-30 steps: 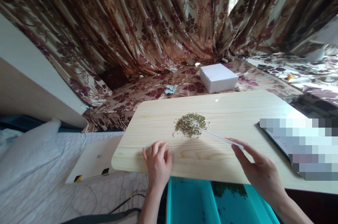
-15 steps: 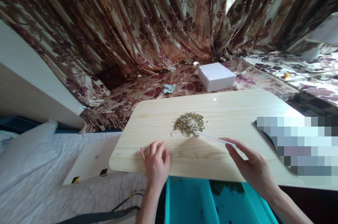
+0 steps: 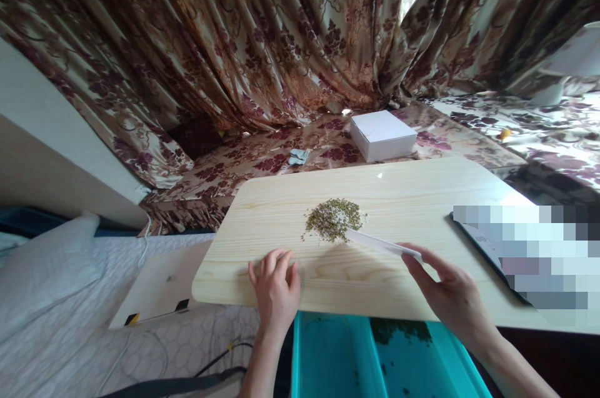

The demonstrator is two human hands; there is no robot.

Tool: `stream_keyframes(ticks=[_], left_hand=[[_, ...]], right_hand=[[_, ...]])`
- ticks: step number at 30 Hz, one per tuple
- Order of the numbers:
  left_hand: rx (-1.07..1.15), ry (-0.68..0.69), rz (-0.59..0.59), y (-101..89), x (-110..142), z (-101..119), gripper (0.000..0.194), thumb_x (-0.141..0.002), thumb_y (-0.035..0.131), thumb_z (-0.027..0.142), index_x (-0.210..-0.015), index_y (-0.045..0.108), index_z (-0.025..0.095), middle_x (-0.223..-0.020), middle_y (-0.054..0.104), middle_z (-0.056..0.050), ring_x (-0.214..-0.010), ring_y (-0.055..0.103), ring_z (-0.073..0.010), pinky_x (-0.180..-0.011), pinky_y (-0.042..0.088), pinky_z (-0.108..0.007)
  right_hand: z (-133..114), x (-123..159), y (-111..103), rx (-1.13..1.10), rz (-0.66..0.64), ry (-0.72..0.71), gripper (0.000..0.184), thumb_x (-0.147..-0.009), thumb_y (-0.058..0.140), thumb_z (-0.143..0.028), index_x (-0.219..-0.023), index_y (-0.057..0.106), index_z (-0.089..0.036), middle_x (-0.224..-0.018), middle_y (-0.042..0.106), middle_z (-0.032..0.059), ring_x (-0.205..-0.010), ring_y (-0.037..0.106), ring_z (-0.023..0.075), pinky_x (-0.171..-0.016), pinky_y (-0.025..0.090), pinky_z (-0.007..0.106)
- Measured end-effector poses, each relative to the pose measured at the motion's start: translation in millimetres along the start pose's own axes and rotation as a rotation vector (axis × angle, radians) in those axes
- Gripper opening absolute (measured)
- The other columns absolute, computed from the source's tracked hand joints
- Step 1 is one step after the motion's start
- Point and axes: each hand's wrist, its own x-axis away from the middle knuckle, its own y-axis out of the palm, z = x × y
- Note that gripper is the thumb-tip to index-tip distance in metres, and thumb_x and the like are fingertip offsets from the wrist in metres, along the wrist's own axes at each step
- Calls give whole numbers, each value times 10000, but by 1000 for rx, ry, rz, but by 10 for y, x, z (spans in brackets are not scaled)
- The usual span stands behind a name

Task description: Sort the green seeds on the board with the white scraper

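A pile of small green beans mixed with white grains [image 3: 332, 220] lies on the pale wooden tabletop [image 3: 403, 198]. My right hand [image 3: 443, 279] pinches the near end of a thin, flat white strip [image 3: 377, 242] between thumb and fingers. Its far tip touches the right front edge of the pile. My left hand [image 3: 276, 285] rests on the board near its front edge, fingers apart and slightly bent, holding nothing. It is to the left of the strip and short of the pile.
Below the front edge is a turquoise divided bin [image 3: 335, 354] with dark green bits in its right compartment. A dark-edged flat object, mostly pixelated [image 3: 487, 254], lies at the right. Behind stand a white box [image 3: 383, 135] and a small bluish cloth [image 3: 298, 157].
The white strip has turned in my right hand, so more of its flat face shows. The pile looks nearly the same, and my left hand stays in place.
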Motion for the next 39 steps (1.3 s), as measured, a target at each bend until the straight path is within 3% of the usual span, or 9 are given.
stream_keyframes(ticks=[9,20,32,39], left_hand=[[4,3,-3,12,8,-8,242,-905,475,283,-1078,642,267,-1141,633,-65,-1073,560,-246,-1099,165,-523],[11,10,8,8,2,-9,239,-883,513,259,-1075,654,259,-1133,638,-55,-1062,567,-246,-1084,187,-507],[15,3,7,15,8,-8,223,-890,521,249,-1074,646,262,-1132,636,-51,-1068,565,-244,-1076,187,-522],[16,6,0,13,14,-9,223,-895,514,260,-1080,640,260,-1143,629,-55,-1084,558,-245,-1077,188,-523]], right_hand=[[22,-29,-30,-9,57,38,260,-808,537,-440,-823,712,-249,-705,745,16,-691,715,207,-542,546,218],[-45,-40,-49,-18,28,94,259,-800,540,-436,-812,701,-233,-662,723,12,-689,705,200,-484,517,197],[80,-109,38,7,-48,-35,300,-853,513,-425,-931,727,-230,-772,757,20,-714,712,202,-594,549,241],[36,-39,-86,15,-32,-9,256,-842,530,-422,-869,706,-238,-708,732,20,-729,702,202,-513,525,211]])
